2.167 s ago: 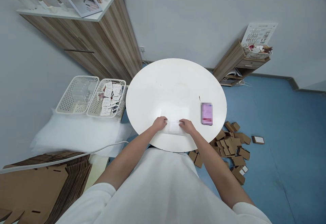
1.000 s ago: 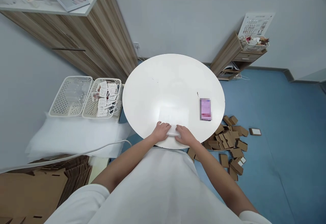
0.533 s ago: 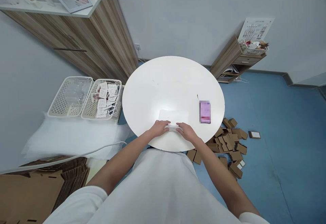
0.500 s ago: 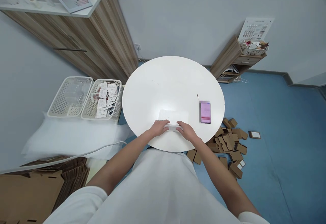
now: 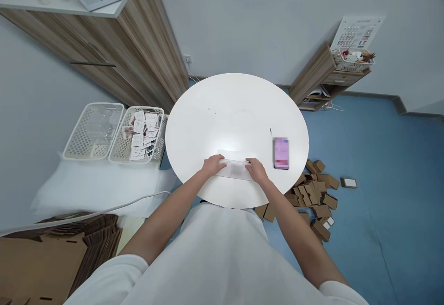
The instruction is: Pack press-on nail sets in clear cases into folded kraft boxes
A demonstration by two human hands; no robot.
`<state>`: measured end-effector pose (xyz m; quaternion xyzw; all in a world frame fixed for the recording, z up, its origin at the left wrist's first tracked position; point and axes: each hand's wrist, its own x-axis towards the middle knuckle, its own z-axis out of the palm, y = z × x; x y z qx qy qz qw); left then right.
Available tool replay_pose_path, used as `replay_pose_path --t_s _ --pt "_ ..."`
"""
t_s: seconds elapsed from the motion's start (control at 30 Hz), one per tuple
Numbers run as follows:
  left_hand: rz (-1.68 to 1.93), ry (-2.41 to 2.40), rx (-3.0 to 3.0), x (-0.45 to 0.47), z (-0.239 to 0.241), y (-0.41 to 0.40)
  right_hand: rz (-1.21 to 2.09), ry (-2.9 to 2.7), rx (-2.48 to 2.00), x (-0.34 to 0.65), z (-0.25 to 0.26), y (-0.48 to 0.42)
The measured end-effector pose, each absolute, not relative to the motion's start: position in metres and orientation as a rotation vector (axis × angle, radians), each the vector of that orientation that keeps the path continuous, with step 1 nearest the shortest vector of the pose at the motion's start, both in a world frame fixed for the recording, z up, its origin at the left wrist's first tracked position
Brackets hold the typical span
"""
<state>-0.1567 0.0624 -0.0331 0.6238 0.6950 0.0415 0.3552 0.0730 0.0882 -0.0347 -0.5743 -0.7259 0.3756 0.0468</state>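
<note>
On the near part of the white round table [image 5: 236,110] lies a translucent white foam sheet [image 5: 236,170], partly folded over, with a faint greyish patch showing through. The fingers of my left hand [image 5: 212,165] are closed on its left end. At the right end, my right hand [image 5: 257,171] pinches it between thumb and fingers. A thin flap of the sheet stretches flat beyond my fingertips. What lies inside the fold cannot be made out. To the right of my right hand sits a phone [image 5: 280,153] with a blurred purple screen.
Left of the table stand a white basket of cards [image 5: 143,133] and a basket of clear plastic pieces [image 5: 99,129]. White foam sheets [image 5: 100,182] and flat cardboard [image 5: 41,268] are piled nearer. Small brown boxes [image 5: 314,194] litter the floor at right.
Both hands have moved slightly away from my body and farther apart. The folded part of the sheet now shows wider and flatter between them. The view has shifted a little.
</note>
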Motion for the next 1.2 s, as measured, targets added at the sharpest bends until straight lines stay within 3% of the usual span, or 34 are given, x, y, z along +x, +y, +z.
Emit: replay_pose_path --t_s 0.3,0.47,0.67,0.8,1.0,1.2 --pt "0.19 1.904 1.487 -0.172 -0.044 0.063 1.076 -2.009 -1.932 0.087 -0.04 0.088" --pt "0.306 2.092 1.713 -0.167 -0.031 0.048 1.029 -1.786 -1.936 0.101 -0.029 0.07" --pt "0.233 1.609 2.199 -0.127 -0.029 0.024 1.536 -1.457 -1.85 0.098 -0.04 0.01" --pt "0.081 1.52 2.279 -0.109 -0.042 0.018 1.768 -0.833 -1.793 0.083 -0.053 -0.012" --pt "0.04 1.466 2.337 -0.114 -0.056 0.015 1.541 -0.348 -1.707 0.066 -0.048 0.007" --pt "0.079 1.46 2.313 -0.112 -0.058 0.015 1.527 -0.451 -1.762 0.064 -0.044 0.043"
